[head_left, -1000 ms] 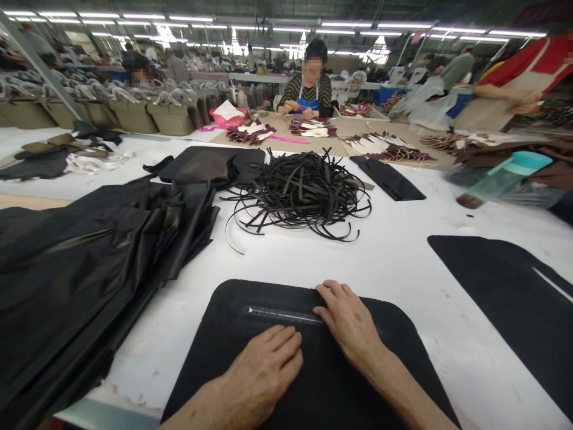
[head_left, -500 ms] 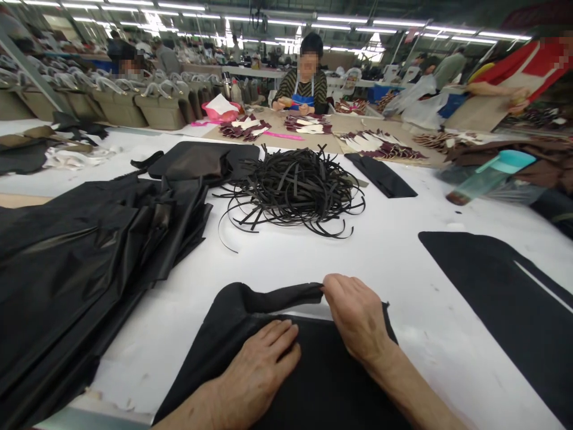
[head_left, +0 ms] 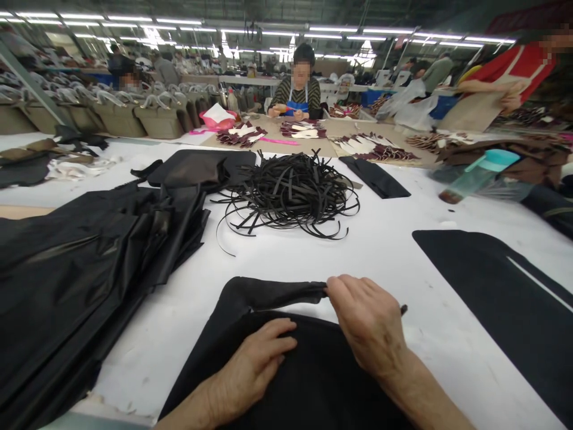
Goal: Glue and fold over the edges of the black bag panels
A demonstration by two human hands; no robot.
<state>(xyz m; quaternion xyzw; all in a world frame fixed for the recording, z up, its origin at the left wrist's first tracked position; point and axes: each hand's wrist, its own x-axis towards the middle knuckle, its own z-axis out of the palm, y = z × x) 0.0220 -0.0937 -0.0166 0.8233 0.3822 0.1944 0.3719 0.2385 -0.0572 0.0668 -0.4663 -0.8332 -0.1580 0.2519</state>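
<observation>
In the head view, I've got the black panel (head_left: 331,382) on the near side of the tangle of black strips (head_left: 298,188), well apart from it. My right hand (head_left: 367,322) is closed, fingers curled tight around the panel's far band (head_left: 282,291), and there's the white tabletop (head_left: 385,245) showing through the slot (head_left: 301,310)! My left hand (head_left: 257,358) lies palm-down on the panel, fingers loosely spread, gripping nothing. Left of the tangle I see dark sheets (head_left: 98,251) heaped in folds; right of it and nearer, a second slotted panel (head_left: 474,280).
</observation>
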